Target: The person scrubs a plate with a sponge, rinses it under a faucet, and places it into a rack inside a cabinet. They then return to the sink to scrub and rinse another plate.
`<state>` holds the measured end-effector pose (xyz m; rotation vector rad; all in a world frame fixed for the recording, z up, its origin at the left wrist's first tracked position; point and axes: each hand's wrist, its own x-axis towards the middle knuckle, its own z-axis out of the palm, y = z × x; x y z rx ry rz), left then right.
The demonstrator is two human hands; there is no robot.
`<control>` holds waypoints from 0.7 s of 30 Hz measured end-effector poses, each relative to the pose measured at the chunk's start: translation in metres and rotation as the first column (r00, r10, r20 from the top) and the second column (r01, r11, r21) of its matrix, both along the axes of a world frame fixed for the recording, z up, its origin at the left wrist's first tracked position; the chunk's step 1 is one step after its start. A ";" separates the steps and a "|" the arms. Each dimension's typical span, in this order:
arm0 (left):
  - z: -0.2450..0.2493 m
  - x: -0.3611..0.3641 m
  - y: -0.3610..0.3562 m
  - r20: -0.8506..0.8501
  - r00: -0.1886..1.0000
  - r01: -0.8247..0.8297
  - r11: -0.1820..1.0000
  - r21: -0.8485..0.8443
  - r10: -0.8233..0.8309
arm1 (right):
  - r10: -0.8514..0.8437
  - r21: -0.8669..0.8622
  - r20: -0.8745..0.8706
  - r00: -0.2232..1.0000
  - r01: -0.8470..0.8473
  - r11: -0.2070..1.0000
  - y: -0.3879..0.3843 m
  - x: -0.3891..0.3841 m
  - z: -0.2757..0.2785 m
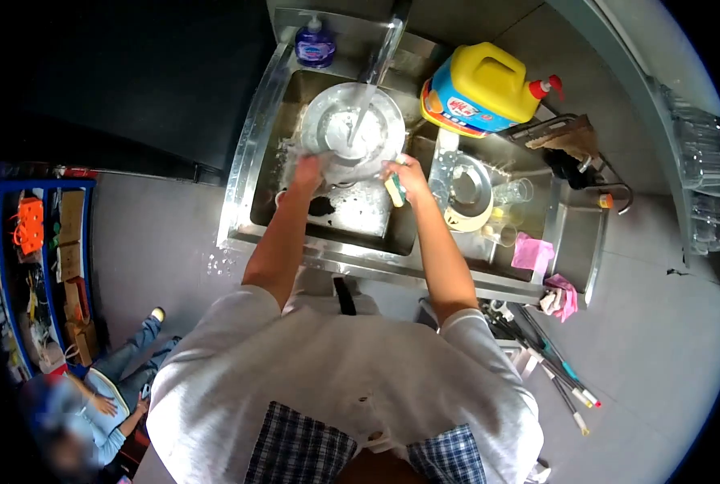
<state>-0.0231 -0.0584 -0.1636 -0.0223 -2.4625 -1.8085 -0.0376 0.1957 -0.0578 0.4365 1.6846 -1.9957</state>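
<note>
A round, shiny metal bowl (311, 113) is in the left sink basin, under the tap (388, 50), with water running into it. At its near left rim, my left hand (307, 173) grips the edge, slightly blurred by motion. My right hand (409, 177) is closed around a yellow-and-green sponge (395, 191) by the near right rim; whether its fingers also touch the bowl is hard to tell. Suds and water spots lie on the basin floor (360, 211), beside a dark patch (321, 206).
Behind the sink stand a purple soap bottle (315, 47) and a large yellow detergent jug (489, 89). The right basin holds a metal pot (469, 189) and glasses (513, 191). Pink cloths (531, 252) drape its edge. A seated person (106, 407) is at lower left.
</note>
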 end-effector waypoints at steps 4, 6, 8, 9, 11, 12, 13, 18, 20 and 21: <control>0.050 -0.016 -0.019 0.168 0.973 -0.218 0.878 0.426 0.160 | -0.033 -0.053 0.050 0.998 0.035 0.998 -0.018 0.004 -0.028; 0.054 -0.014 -0.025 0.137 0.950 -0.311 0.896 0.317 0.281 | -0.052 -0.058 0.034 0.998 0.054 0.997 -0.022 0.010 -0.049; 0.072 -0.007 -0.027 0.265 0.892 -0.407 0.905 0.120 0.366 | 0.180 0.452 -0.245 0.953 -0.052 0.891 -0.001 0.019 -0.033; 0.075 -0.004 -0.025 0.361 0.873 -0.424 0.877 0.226 0.329 | 0.179 0.680 -0.331 0.927 0.103 0.726 0.010 0.030 0.001; 0.081 0.005 -0.019 0.273 0.895 -0.405 0.899 0.169 0.352 | 0.243 0.878 -0.438 0.865 0.354 0.323 0.039 0.039 0.045; 0.072 0.007 -0.021 0.262 0.899 -0.403 0.898 0.179 0.351 | 0.287 0.884 -0.467 0.837 0.440 0.155 0.056 0.039 0.051; 0.069 0.006 -0.019 0.241 0.914 -0.372 0.911 0.180 0.325 | 0.244 0.928 -0.373 0.895 0.360 0.098 0.061 0.038 0.062; 0.094 0.017 -0.021 0.281 0.871 -0.405 0.913 -0.053 0.403 | 0.397 0.993 -0.085 0.914 0.110 -0.041 0.082 0.038 -0.010; 0.063 0.018 -0.037 0.393 0.845 -0.458 0.871 0.177 0.364 | 0.361 0.993 -0.098 0.927 0.115 -0.026 0.079 0.039 0.019; 0.073 0.020 -0.037 0.468 0.827 -0.477 0.829 0.292 0.311 | 0.337 0.987 -0.147 0.930 0.161 -0.014 0.083 0.038 0.025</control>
